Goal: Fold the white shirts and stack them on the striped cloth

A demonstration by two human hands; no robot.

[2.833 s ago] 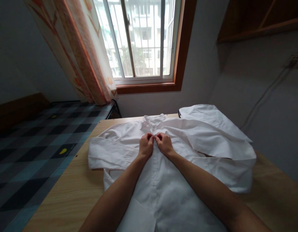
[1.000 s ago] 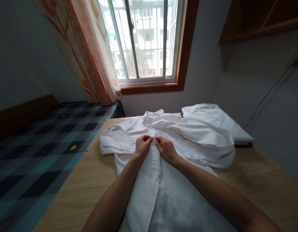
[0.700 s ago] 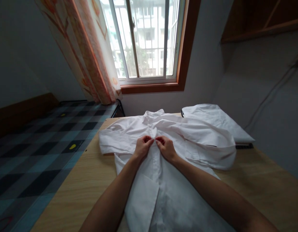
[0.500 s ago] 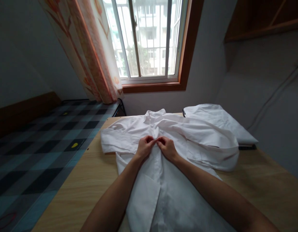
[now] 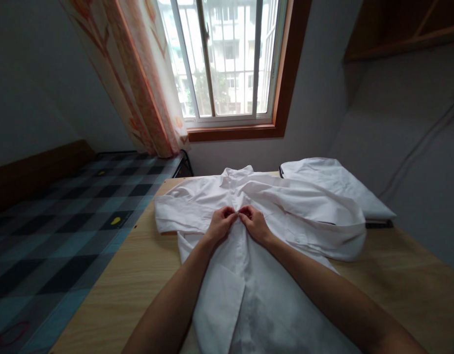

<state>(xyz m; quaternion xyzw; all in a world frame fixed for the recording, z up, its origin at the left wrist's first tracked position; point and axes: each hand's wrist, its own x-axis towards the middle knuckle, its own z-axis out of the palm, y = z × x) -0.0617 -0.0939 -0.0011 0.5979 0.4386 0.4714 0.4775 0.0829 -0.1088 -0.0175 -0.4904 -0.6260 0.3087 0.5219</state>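
Observation:
A white long-sleeved shirt lies front side up, its collar toward the window and its hem toward me. Both hands meet at its front placket, below the collar. My left hand pinches the fabric there with thumb and fingers. Close beside it, fingertips almost touching, my right hand pinches the other side of the placket. Any button between the fingertips is too small to make out. One sleeve stretches out to the left, and the other lies bunched to the right.
The shirt rests on a light wooden table. A folded white cloth item with a dark edge sits at the back right. Left of the table is a bed with a checked cover. A window and a patterned curtain are behind.
Both hands stay at the same spot on the placket, with only a slight shift of the fingers. The view has moved very slightly.

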